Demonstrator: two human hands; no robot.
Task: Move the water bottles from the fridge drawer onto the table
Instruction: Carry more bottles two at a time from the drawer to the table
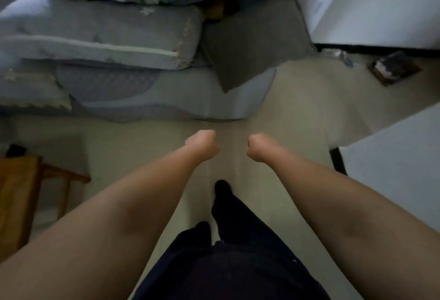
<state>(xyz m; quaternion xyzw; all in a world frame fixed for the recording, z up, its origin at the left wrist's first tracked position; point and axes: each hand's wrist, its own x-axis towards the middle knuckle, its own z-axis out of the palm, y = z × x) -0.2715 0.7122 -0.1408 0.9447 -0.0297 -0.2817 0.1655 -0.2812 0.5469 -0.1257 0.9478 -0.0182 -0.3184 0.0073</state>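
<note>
Head view, blurred. Both bare forearms reach forward and down over a pale floor (281, 114). Left hand (202, 143) and right hand (260, 146) are curled into fists with nothing in them, close together but not touching. No water bottles, fridge drawer or table can be made out. Grey-blue cushions (95, 38) are stacked on a sofa upper left; wooden furniture (21, 195) at left edge. Dark trousers (238, 252) below.

No legible text, label, brand or number anywhere.
</note>
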